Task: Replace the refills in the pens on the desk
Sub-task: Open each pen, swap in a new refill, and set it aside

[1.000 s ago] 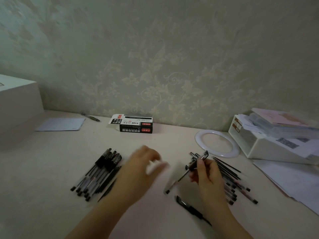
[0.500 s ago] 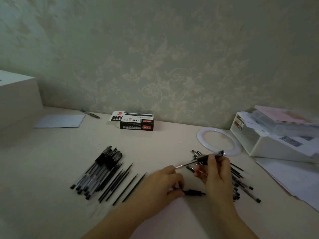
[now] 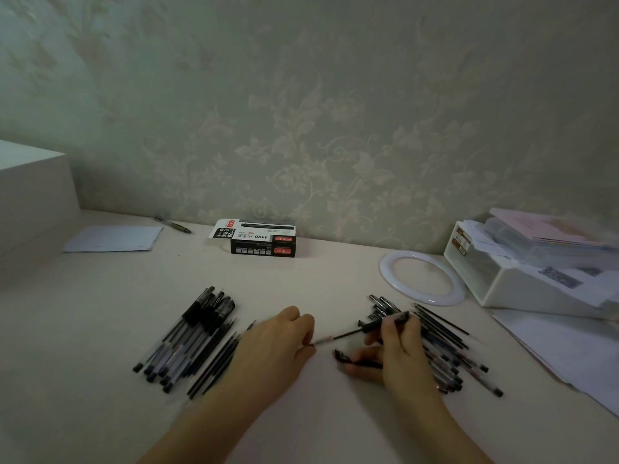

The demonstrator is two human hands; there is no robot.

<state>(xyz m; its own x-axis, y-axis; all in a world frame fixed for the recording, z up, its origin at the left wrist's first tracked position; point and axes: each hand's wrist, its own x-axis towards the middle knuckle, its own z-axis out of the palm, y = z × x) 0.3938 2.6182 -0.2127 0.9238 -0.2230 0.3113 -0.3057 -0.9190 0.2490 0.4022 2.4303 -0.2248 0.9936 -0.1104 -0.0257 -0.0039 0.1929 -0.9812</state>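
The right hand curls around a black-capped clear plastic pen, and beneath its fingers lies a small black pen part; whether it grips that too is unclear. The left hand, just left of the pen, pinches the tip of the thin black refill jutting from it. A crooked pull could bend the refill. The loose part could roll into the dark pen pile right of the pen, and old and new refills could get mixed.
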